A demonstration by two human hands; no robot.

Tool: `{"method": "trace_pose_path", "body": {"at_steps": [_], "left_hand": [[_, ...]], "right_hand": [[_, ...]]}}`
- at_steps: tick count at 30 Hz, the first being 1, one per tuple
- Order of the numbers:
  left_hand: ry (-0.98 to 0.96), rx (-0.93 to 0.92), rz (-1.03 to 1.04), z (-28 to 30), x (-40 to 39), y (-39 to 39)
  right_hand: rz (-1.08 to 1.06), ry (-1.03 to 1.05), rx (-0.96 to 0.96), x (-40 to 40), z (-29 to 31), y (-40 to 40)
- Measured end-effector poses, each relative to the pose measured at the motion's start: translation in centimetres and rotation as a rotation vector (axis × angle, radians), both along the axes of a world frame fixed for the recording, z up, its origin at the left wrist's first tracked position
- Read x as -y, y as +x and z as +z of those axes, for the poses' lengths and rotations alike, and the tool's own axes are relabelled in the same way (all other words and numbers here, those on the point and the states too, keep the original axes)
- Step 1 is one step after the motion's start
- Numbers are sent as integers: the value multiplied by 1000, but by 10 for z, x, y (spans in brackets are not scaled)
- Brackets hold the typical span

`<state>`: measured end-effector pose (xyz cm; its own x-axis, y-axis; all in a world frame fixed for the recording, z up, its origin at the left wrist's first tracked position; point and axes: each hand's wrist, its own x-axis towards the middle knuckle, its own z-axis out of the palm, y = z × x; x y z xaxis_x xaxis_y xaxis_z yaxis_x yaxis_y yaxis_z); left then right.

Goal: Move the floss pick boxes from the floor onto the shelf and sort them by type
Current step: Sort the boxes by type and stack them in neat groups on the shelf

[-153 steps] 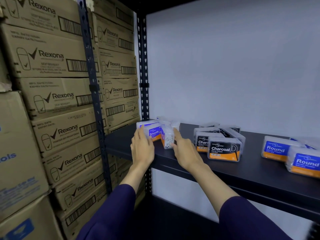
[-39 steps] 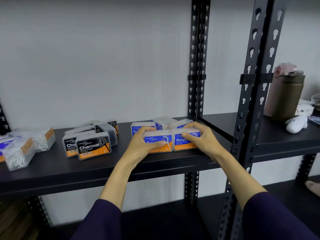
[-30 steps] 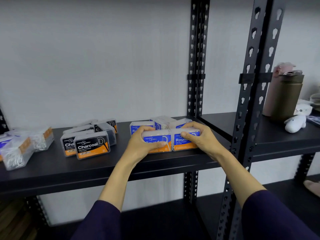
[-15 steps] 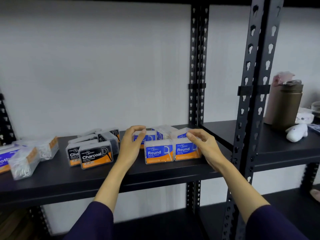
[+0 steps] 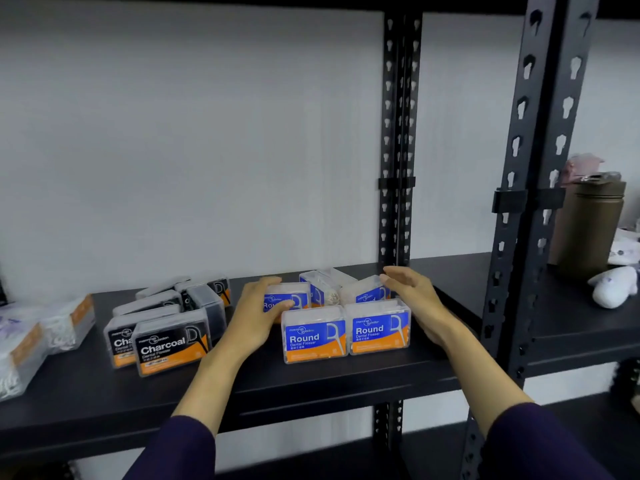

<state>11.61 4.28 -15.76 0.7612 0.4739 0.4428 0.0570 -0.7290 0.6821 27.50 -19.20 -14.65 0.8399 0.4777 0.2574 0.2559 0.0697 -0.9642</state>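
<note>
Both hands have let go of the front pair of Round boxes and reached further back along the shelf [image 5: 346, 379]. The left hand [image 5: 256, 317] lies with loosely bent fingers against a rear Round box [image 5: 289, 297], thumb across its blue label; whether it truly grips the box cannot be told. The right hand [image 5: 414, 299] is spread, fingers nearly straight, hovering beside another rear Round box [image 5: 367, 291] that sits tilted; contact is unclear. Between the hands, nearer the person, two front Round boxes [image 5: 346, 336] stand upright and touching, blue-and-orange labels facing out. Behind them a clear box [image 5: 325, 285] lies on its side, white floss picks showing through the plastic. Just left of the left hand is a cluster of black Charcoal boxes [image 5: 169, 337], two upright in front, the rest lying behind. Further left, at the picture's edge, sit clear boxes [image 5: 31, 337] filled with white picks, their labels blurred. Right of the right hand rise black perforated shelf posts [image 5: 526, 202], and beyond them, on the neighbouring shelf, stand a brown flask [image 5: 588, 230] and a small white plush toy [image 5: 613, 287].
</note>
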Motion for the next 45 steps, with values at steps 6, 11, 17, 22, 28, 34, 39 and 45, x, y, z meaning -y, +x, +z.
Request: {"method": "trace_pose_path", "body": {"at_steps": [6,11,17,22,28,34,39,45], "left_hand": [[-143,23,-21,1,2,-4],[-345,112,-148,8,14,-17],[-591,19,-382,16,30,-26],[-557,-80,-455,14,36,-25],[-511,-76,-448,12,35,-26],[-475,-39,-378,14,47,-32],[-573,-5,-392,12,49,-42],[-337,-93,-322,12,61,-50]], "right_hand": [[118,-81,-56,2,-1,3],[212,-150,-55,5,-1,1],[215,-125,-80,7,0,1],[194,-107,-72,10,2,-5],[213,36,-91,18,3,-14],[245,-30,-29,19,2,-23],[265,-114,53,30,-2,-34],[254,-222,112,30,-4,-37]]}}
